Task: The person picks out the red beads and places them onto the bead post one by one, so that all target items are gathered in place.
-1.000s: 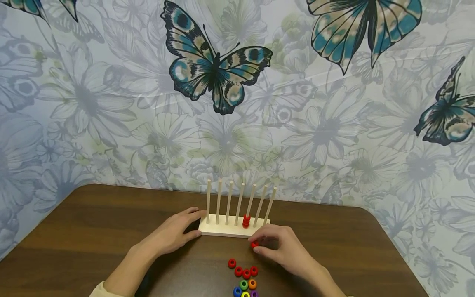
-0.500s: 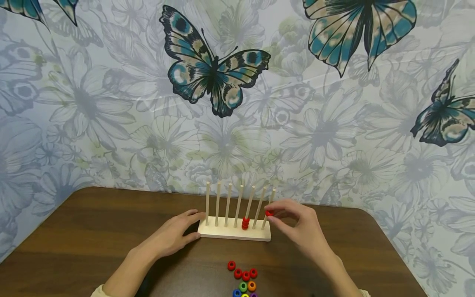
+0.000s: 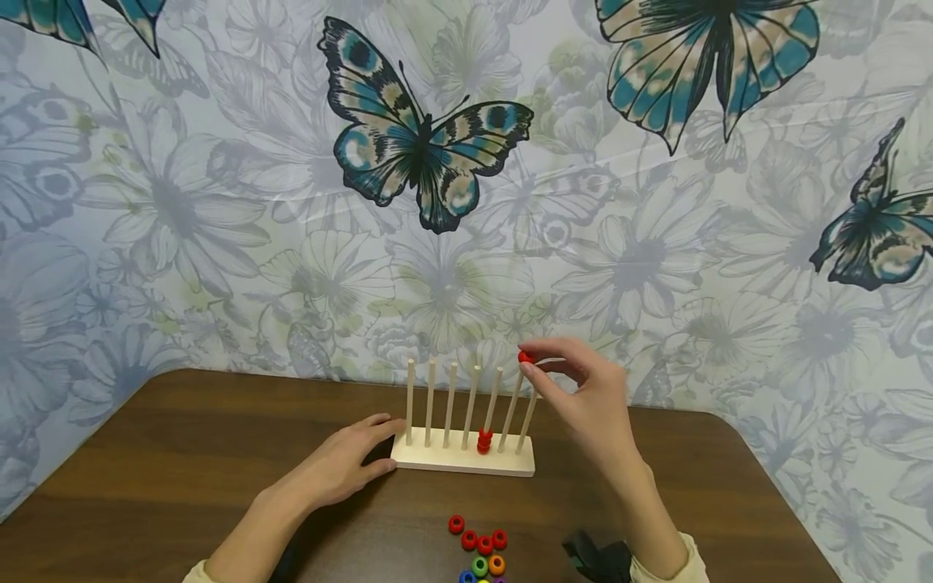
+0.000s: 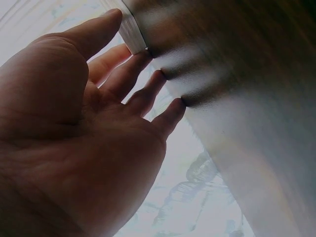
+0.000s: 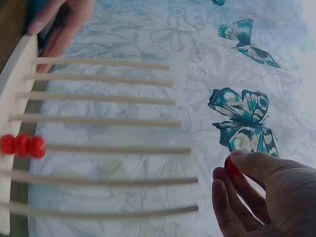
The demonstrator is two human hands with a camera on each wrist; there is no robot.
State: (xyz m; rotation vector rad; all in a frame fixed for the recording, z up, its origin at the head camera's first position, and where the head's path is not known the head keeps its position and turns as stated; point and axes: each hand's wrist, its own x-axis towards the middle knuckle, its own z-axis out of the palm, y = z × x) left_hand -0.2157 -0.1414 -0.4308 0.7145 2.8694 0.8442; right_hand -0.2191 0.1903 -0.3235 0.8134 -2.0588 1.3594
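A wooden peg stand (image 3: 466, 461) with several upright pegs sits on the table, three red beads (image 5: 22, 145) stacked low on its fifth peg from the left. My left hand (image 3: 342, 460) holds the left end of its base, thumb at the front corner and fingers at the back; in the left wrist view, the thumb and fingers of the hand (image 4: 98, 113) meet the base end (image 4: 132, 32). Between thumb and forefinger my right hand (image 3: 583, 389) pinches another red bead (image 5: 231, 166). It is raised to the peg tips, just beyond them in the right wrist view, overlapping the sixth peg's top in the head view.
In front of the stand lie loose beads on the brown table (image 3: 182, 453): several red beads (image 3: 470, 540), a green bead (image 3: 479, 565), an orange bead (image 3: 496, 564) and a blue bead (image 3: 467, 577). A black strap-like thing (image 3: 598, 559) shows by the right sleeve. A butterfly-patterned cloth (image 3: 291, 202) hangs behind.
My right hand has lifted the red bead from the table in front of the stand, past its right end, up to peg-top height. The left hand stays at the base.
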